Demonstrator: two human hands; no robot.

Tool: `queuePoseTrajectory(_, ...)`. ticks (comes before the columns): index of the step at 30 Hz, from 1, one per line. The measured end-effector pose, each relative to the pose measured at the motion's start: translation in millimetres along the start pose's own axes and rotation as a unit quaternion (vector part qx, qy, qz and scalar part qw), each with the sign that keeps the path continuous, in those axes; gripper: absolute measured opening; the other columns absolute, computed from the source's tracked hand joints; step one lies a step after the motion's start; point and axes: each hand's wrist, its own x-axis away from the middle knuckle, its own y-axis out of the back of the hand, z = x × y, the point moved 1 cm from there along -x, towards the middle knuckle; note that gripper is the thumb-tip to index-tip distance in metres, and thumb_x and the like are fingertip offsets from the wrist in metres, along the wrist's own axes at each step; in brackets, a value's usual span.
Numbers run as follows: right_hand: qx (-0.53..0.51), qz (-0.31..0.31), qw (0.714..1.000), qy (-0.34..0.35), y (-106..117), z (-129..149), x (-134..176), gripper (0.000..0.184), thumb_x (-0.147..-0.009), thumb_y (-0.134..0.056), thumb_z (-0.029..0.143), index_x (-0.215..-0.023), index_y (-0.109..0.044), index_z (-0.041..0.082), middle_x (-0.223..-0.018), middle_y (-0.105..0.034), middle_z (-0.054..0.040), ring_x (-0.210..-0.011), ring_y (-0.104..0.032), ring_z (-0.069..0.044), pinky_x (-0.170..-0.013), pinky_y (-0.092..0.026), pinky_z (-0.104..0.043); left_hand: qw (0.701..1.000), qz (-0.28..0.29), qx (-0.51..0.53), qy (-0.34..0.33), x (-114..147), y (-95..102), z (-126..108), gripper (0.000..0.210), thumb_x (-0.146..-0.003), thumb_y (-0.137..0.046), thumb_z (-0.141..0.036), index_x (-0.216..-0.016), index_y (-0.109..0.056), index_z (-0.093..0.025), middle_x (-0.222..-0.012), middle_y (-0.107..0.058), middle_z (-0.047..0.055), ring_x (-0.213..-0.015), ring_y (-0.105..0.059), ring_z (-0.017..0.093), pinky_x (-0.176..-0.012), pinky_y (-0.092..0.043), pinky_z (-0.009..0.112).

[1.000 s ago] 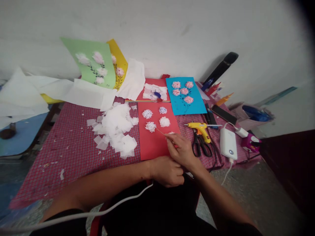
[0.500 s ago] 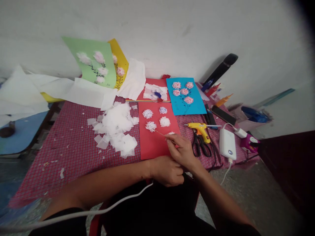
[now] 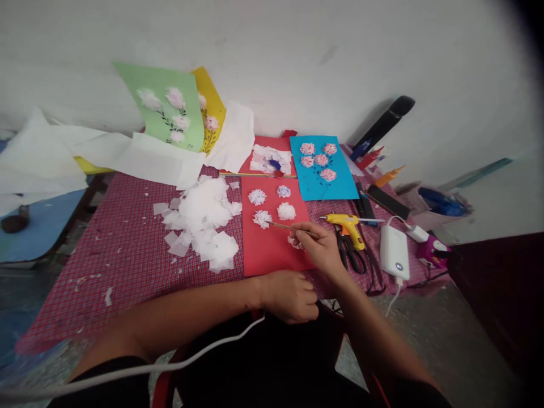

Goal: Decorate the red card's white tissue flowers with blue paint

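Observation:
My right hand (image 3: 317, 243) is closed around a thin paintbrush (image 3: 283, 226). The brush tip meets the white tissue flower (image 3: 262, 219) at the lower left of the red sheet (image 3: 266, 255). Two flowers above carry bluish-purple specks: one at the left (image 3: 257, 197) and a smaller one at the right (image 3: 284, 191). A plain white flower (image 3: 286, 211) sits on the right, and another (image 3: 294, 242) is partly hidden by my right hand. My left hand (image 3: 289, 296) rests as a fist at the table's front edge, with nothing seen sticking out of it.
Tissue squares (image 3: 204, 215) are heaped left of the red sheet. Behind it lies a paint-stained tissue (image 3: 272, 160). A blue flower card (image 3: 325, 181) is at the back right. A glue gun (image 3: 346, 221), scissors (image 3: 352, 255) and a power bank (image 3: 394, 252) lie to the right.
My right hand has shifted slightly up and right, and the brush lies flatter, its tip still at the lower-left flower. My left fist has stayed put. The view has shifted slightly.

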Motion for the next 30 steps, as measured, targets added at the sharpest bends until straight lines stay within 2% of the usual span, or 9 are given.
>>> queuePoseTrajectory(6,0.011,0.017,1.0,0.015,-6,-2,-1,0.027,-0.085,-0.074,0.041,-0.101,-0.079,0.019,-0.083,-0.078,-0.0049,-0.068,-0.071,-0.016,-0.064,-0.058,-0.029,1.0,0.013,0.001,-0.003,0,-1.4,1,0.019,-0.094,-0.064,-0.03,-0.077,-0.068,-0.02,-0.071,-0.067,0.003,-0.065,-0.06,0.017,-0.063,-0.041,0.036)
queuePoseTrajectory(13,0.019,-0.002,0.999,0.028,-1,-3,1,0.025,-0.086,-0.074,0.04,-0.098,-0.078,0.019,-0.08,-0.078,-0.0053,-0.066,-0.071,-0.017,-0.061,-0.059,-0.029,1.0,0.022,0.003,-0.002,0,-1.2,1,0.02,-0.095,-0.062,-0.03,-0.079,-0.069,-0.02,-0.072,-0.068,0.003,-0.064,-0.06,0.017,-0.061,-0.041,0.035)
queuePoseTrajectory(20,0.04,0.01,0.998,0.041,-4,-5,1,0.023,-0.088,-0.072,0.037,-0.101,-0.078,0.019,-0.082,-0.079,-0.0054,-0.067,-0.072,-0.017,-0.063,-0.06,-0.029,0.999,0.052,0.008,0.004,-1,0.1,1,0.024,-0.098,-0.059,-0.031,-0.079,-0.07,-0.02,-0.076,-0.07,0.004,-0.065,-0.06,0.016,-0.061,-0.042,0.034)
queuePoseTrajectory(23,0.047,0.007,0.998,0.046,-2,-6,1,0.021,-0.089,-0.071,0.036,-0.101,-0.078,0.019,-0.082,-0.078,-0.0052,-0.067,-0.072,-0.017,-0.062,-0.06,-0.029,0.999,0.042,0.007,0.002,-1,-0.1,1,0.022,-0.096,-0.06,-0.03,-0.079,-0.07,-0.02,-0.075,-0.07,0.005,-0.066,-0.061,0.017,-0.061,-0.042,0.035)
queuePoseTrajectory(27,0.108,0.034,0.987,0.118,-6,0,1,0.022,-0.095,-0.065,0.034,-0.108,-0.077,0.021,-0.09,-0.079,-0.0054,-0.073,-0.073,-0.018,-0.068,-0.061,-0.032,1.0,0.008,-0.001,0.0,-1,-1.1,1,0.022,-0.094,-0.062,-0.03,-0.075,-0.069,-0.02,-0.073,-0.07,0.003,-0.063,-0.061,0.017,-0.058,-0.042,0.036)
queuePoseTrajectory(30,0.212,0.063,0.952,0.212,-14,10,-1,0.02,-0.098,-0.061,0.028,-0.11,-0.077,0.024,-0.098,-0.079,-0.0055,-0.085,-0.074,-0.019,-0.079,-0.061,-0.035,1.0,0.007,-0.004,-0.004,-1,-1.7,1,0.025,-0.096,-0.062,-0.031,-0.074,-0.069,-0.02,-0.072,-0.07,0.003,-0.062,-0.061,0.017,-0.059,-0.042,0.035)
